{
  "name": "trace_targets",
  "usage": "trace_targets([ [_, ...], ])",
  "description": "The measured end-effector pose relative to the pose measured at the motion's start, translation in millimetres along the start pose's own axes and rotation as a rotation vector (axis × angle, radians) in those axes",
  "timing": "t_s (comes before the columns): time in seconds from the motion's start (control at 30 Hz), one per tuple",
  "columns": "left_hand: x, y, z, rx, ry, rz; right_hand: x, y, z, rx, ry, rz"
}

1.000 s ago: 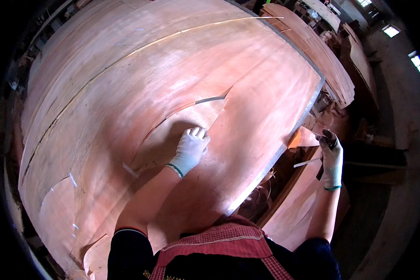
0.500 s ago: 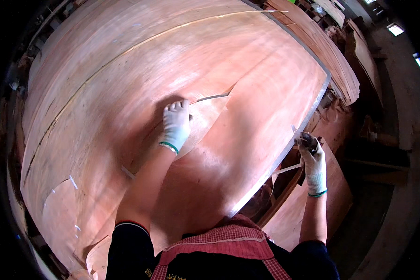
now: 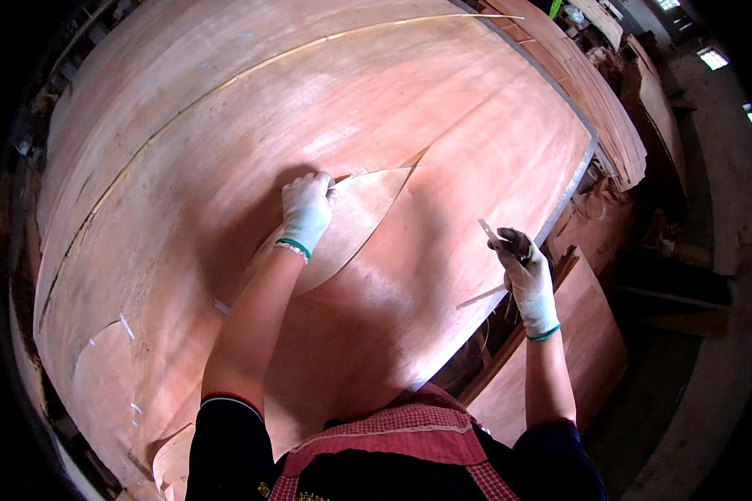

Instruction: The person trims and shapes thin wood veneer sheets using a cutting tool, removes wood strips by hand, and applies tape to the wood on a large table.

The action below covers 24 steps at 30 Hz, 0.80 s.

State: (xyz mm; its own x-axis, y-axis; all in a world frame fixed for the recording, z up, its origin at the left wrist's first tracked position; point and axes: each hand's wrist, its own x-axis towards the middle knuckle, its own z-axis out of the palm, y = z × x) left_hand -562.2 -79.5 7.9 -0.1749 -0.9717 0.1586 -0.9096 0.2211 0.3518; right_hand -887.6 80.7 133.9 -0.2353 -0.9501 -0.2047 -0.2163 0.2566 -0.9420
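A leaf-shaped piece of thin wood veneer [image 3: 363, 219] lies on a large reddish veneer sheet [image 3: 309, 100]. My left hand [image 3: 307, 209], in a white glove with a green cuff, is closed at the piece's upper left edge, thumb and fingers pinching there. To the right, above the sheet's near right edge, my gloved right hand [image 3: 526, 271] has dark fingertips and is closed around a thin tool. A narrow pale tip [image 3: 486, 230] sticks out past its fingers, and a thin strip [image 3: 481, 297] shows below them; whether both belong to one tool I cannot tell.
A long yellowish split [image 3: 226, 81] curves across the sheet. Small tape bits [image 3: 126, 326] mark a cut patch at lower left. Beyond the sheet's grey-taped right edge [image 3: 572, 175] lie stacked veneer sheets [image 3: 593, 108] and another board [image 3: 589, 334].
My right hand has moved left, from beside the sheet's edge to over it, with its thin tool. The veneer piece's upper edge now lies flatter. My left hand has shifted slightly left.
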Motion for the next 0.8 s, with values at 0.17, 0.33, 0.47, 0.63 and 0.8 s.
trace_targets([
  [0.17,2.0,1.9,-1.6,0.031,-0.028,-0.029,14.4,0.2,15.3,-0.011,-0.062,-0.018],
  [0.33,9.0,4.1,-4.4,-0.174,0.003,-0.079,20.6,4.3,24.8,-0.043,-0.078,0.009],
  [0.47,18.1,3.3,-2.0,-0.252,0.029,-0.105,21.3,8.1,29.9,-0.035,-0.069,0.034],
  [0.63,52.0,14.7,-25.4,-0.569,-0.136,-0.206,21.3,8.5,31.1,-0.056,-0.086,0.058],
  [0.8,110.0,37.0,-128.0,-0.322,0.907,0.161,20.4,9.4,31.2,-0.061,-0.08,0.055],
])
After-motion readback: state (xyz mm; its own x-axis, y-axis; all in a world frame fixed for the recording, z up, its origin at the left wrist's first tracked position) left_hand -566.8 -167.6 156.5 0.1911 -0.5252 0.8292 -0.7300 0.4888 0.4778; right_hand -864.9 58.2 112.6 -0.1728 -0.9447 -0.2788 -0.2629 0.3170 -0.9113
